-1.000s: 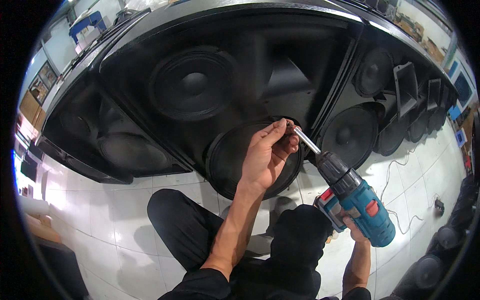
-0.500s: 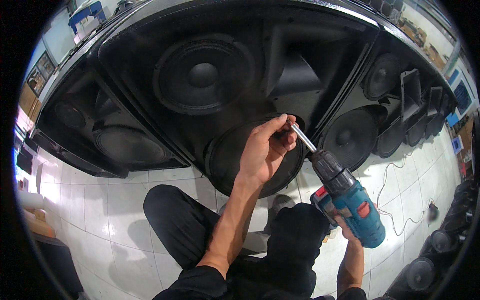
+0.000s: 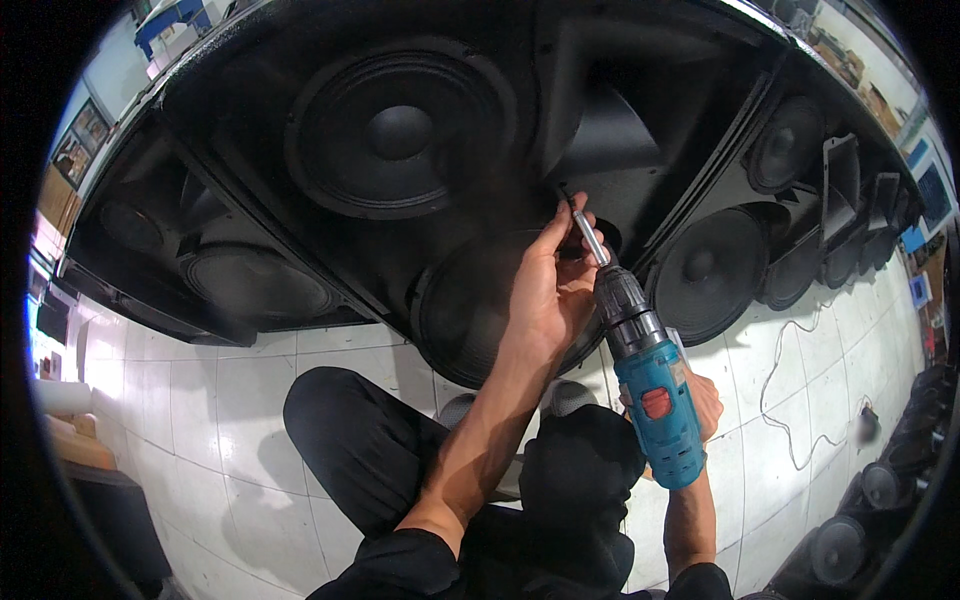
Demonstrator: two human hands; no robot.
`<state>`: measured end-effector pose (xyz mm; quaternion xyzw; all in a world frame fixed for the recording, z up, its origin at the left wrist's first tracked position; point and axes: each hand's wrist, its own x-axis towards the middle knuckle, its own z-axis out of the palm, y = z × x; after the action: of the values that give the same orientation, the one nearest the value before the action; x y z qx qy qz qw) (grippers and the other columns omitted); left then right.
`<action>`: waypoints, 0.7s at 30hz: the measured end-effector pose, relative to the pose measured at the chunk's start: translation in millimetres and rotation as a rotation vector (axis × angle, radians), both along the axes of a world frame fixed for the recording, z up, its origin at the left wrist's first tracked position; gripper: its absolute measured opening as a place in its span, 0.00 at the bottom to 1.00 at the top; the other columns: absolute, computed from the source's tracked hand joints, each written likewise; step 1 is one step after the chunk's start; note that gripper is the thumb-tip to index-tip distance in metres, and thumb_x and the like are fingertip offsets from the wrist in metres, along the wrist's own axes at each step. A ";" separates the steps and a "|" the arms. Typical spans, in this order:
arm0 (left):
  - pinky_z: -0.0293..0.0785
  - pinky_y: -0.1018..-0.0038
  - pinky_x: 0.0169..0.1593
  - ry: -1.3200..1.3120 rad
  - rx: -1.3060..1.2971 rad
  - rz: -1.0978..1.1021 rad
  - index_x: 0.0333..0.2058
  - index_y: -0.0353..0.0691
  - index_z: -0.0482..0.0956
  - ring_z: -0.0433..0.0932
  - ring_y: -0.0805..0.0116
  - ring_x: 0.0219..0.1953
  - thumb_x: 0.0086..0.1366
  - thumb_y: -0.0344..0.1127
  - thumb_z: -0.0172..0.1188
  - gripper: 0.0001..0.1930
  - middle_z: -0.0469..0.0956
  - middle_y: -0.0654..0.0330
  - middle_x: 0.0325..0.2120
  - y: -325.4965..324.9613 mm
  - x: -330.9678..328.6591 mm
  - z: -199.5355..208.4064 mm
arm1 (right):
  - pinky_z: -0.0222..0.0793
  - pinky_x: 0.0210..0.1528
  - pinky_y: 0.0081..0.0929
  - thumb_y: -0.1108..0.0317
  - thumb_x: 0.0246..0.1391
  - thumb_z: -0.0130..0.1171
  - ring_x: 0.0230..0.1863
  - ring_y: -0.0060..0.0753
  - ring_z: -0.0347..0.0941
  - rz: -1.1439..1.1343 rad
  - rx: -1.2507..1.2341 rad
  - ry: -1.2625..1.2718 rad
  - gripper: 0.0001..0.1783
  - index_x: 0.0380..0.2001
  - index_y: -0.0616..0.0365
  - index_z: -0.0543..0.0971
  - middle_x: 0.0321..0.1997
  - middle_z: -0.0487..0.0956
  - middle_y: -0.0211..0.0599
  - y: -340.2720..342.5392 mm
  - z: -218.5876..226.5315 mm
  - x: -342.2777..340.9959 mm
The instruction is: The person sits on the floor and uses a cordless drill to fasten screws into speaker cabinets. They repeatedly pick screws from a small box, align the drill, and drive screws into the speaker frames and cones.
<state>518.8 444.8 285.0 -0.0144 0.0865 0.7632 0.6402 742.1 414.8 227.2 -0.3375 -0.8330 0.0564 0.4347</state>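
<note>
My right hand grips a teal and black cordless drill, which points up and away toward the speaker cabinet. A long silver bit holder extends from its black chuck. My left hand pinches around the tip of the holder, where a small dark screw shows against the black front panel. The fingers partly hide it, and I cannot tell whether it touches the panel. Just above is the cabinet's horn opening. A large round speaker cone lies behind my left wrist.
Another round speaker sits at the upper left of the same cabinet. More black cabinets stand on both sides, one with a large speaker. A thin cable lies on the white tiled floor. Loose speakers line the lower right.
The drill has swung left and more upright, its tip moving up to the panel below the horn. My left hand has moved right and slightly forward along with the tip.
</note>
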 end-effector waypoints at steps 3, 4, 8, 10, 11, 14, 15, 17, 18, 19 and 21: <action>0.70 0.75 0.33 0.002 0.034 0.003 0.48 0.36 0.74 0.70 0.74 0.28 0.69 0.38 0.56 0.14 0.73 0.62 0.31 2.0 1.0 -1.3 | 0.68 0.25 0.15 0.60 0.31 0.80 0.19 0.17 0.74 -0.008 -0.010 -0.001 0.19 0.22 0.53 0.79 0.20 0.79 0.18 3.3 -11.9 4.0; 0.70 0.75 0.33 -0.001 0.021 0.005 0.49 0.36 0.74 0.70 0.74 0.28 0.69 0.38 0.57 0.14 0.73 0.62 0.31 2.3 1.0 -1.7 | 0.68 0.25 0.15 0.59 0.31 0.80 0.19 0.17 0.74 -0.006 -0.016 0.009 0.19 0.23 0.53 0.79 0.20 0.79 0.18 3.8 -15.4 4.3; 0.70 0.75 0.34 0.009 -0.016 0.002 0.49 0.36 0.73 0.70 0.74 0.29 0.69 0.39 0.58 0.16 0.73 0.63 0.31 2.5 0.3 -0.4 | 0.68 0.24 0.15 0.58 0.30 0.80 0.18 0.17 0.73 0.017 0.000 0.121 0.19 0.23 0.51 0.79 0.19 0.79 0.18 8.3 -29.3 0.7; 0.71 0.75 0.34 0.019 -0.025 0.006 0.50 0.36 0.73 0.71 0.74 0.29 0.68 0.39 0.58 0.16 0.73 0.63 0.31 2.7 0.6 0.4 | 0.68 0.24 0.16 0.57 0.29 0.80 0.18 0.17 0.73 0.011 -0.027 0.129 0.19 0.22 0.50 0.80 0.19 0.79 0.18 8.0 -27.5 -1.3; 0.71 0.76 0.34 0.021 -0.027 0.013 0.50 0.36 0.73 0.71 0.74 0.29 0.68 0.40 0.58 0.17 0.73 0.62 0.32 2.8 1.3 0.7 | 0.68 0.24 0.16 0.57 0.29 0.80 0.18 0.17 0.73 -0.003 -0.070 0.099 0.19 0.22 0.50 0.80 0.19 0.79 0.19 4.0 -18.7 -4.2; 0.72 0.75 0.36 0.109 -0.069 0.052 0.51 0.36 0.73 0.72 0.74 0.31 0.69 0.43 0.57 0.18 0.73 0.62 0.34 1.7 1.9 -3.1 | 0.69 0.24 0.17 0.56 0.29 0.79 0.18 0.17 0.73 -0.057 -0.107 0.008 0.18 0.22 0.49 0.80 0.19 0.79 0.20 0.4 -22.0 -1.8; 0.73 0.75 0.37 0.150 -0.088 0.063 0.51 0.37 0.73 0.72 0.74 0.32 0.69 0.44 0.57 0.19 0.73 0.62 0.34 1.2 4.0 -4.5 | 0.69 0.24 0.18 0.56 0.30 0.79 0.19 0.18 0.74 -0.079 -0.106 -0.019 0.18 0.22 0.49 0.80 0.20 0.79 0.21 -0.5 -22.7 0.6; 0.71 0.77 0.42 0.173 -0.159 0.082 0.45 0.35 0.76 0.73 0.74 0.35 0.69 0.42 0.57 0.16 0.74 0.61 0.34 -4.5 9.9 -2.4 | 0.69 0.24 0.20 0.54 0.30 0.78 0.19 0.21 0.74 -0.114 -0.107 -0.065 0.18 0.22 0.49 0.80 0.20 0.79 0.23 -3.2 -20.8 1.8; 0.71 0.77 0.45 0.185 -0.196 0.093 0.43 0.34 0.78 0.73 0.74 0.37 0.69 0.42 0.57 0.15 0.75 0.61 0.34 -8.4 12.6 -2.4 | 0.69 0.24 0.21 0.54 0.30 0.78 0.19 0.22 0.74 -0.121 -0.086 -0.101 0.19 0.22 0.49 0.80 0.20 0.79 0.25 -5.2 -15.0 -0.2; 0.71 0.77 0.46 0.196 -0.118 0.151 0.42 0.34 0.77 0.73 0.74 0.38 0.70 0.41 0.57 0.14 0.74 0.61 0.34 -12.1 19.1 -6.1 | 0.69 0.24 0.22 0.54 0.30 0.79 0.20 0.24 0.75 -0.131 -0.065 -0.138 0.19 0.22 0.49 0.80 0.20 0.79 0.26 -7.6 -9.1 -1.6; 0.71 0.76 0.49 0.197 -0.043 0.217 0.41 0.34 0.76 0.73 0.73 0.39 0.70 0.38 0.56 0.12 0.74 0.60 0.34 -16.7 27.5 -13.1 | 0.69 0.25 0.24 0.55 0.31 0.79 0.20 0.28 0.75 -0.111 -0.014 -0.185 0.19 0.23 0.51 0.80 0.21 0.79 0.29 -11.3 9.5 -10.3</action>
<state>546.3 428.1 271.8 0.0377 0.1630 0.8237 0.5418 731.8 403.6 236.7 -0.3898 -0.8492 0.0067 0.3561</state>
